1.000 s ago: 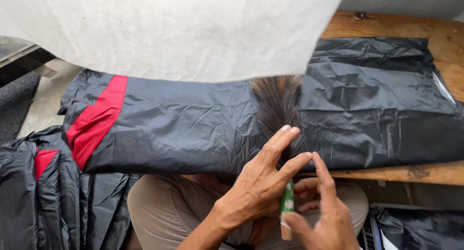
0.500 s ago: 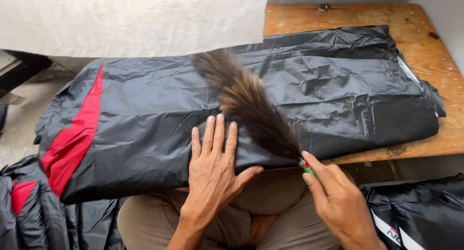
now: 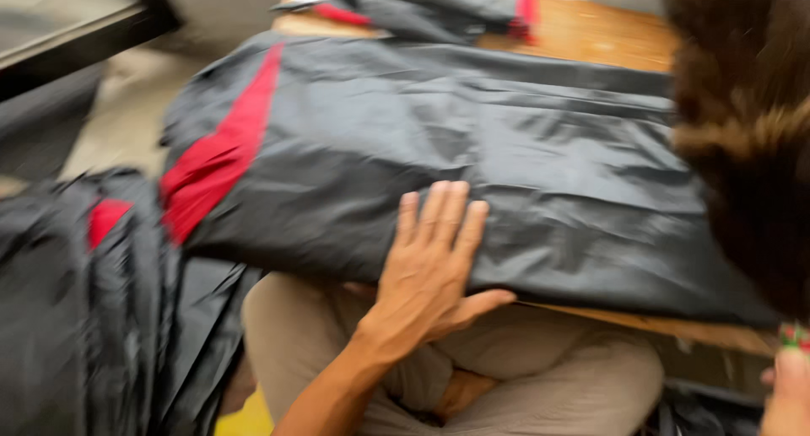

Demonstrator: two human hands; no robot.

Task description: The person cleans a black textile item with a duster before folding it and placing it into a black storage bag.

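Feather duster (image 3: 747, 141) now raised, nearer camera.

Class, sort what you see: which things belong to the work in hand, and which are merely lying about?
In hand:
left hand, flat on the black and red garment
right hand, holding the brown feather duster

Lying about:
heap of black garments
folded dark garment
wooden table

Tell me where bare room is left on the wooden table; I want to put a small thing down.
Bare wooden table shows only at the far right, between the flat black-and-red garment and the folded one behind. The left hand and brown feather duster crowd the near side.
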